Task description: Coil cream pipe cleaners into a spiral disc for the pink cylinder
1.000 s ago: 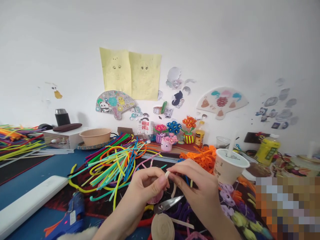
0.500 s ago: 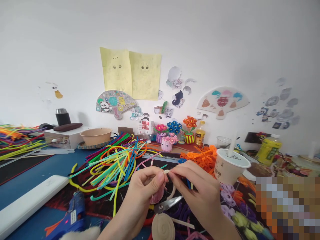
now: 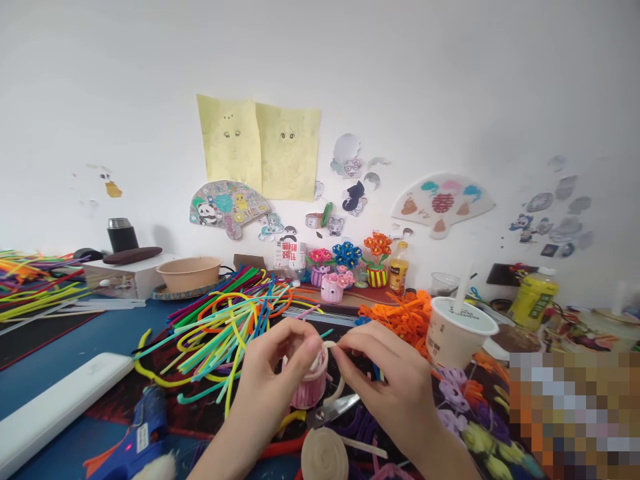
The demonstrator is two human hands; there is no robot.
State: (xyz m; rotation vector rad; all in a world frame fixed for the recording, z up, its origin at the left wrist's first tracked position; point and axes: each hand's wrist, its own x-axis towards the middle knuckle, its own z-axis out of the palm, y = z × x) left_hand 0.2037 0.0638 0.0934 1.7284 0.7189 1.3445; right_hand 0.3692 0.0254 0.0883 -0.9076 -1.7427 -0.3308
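My left hand (image 3: 280,367) is closed around the upper side of a small pink-and-white striped pot (image 3: 308,395); its fingertips partly hide the rim. Cream pipe cleaner (image 3: 329,345) runs from the top of the pot to my right hand (image 3: 387,373), whose thumb and forefinger pinch it. Its loose length loops down between the hands. Below lie the scissors (image 3: 333,412), blade towards my right hand, and a flat coiled cream disc (image 3: 324,456) with a straight tail sticking out.
A blue glue gun (image 3: 137,437) with a red light lies at the lower left beside a long white bar (image 3: 65,400). Bundled pipe cleaners (image 3: 235,333) spread behind my left hand. A lidded cup (image 3: 460,333) stands at right; finished flower pots (image 3: 331,288) line the wall.
My left hand has shifted slightly left and tilted, so more of the pink pot and its cream top shows. A short cream strand now spans between both hands' fingertips.
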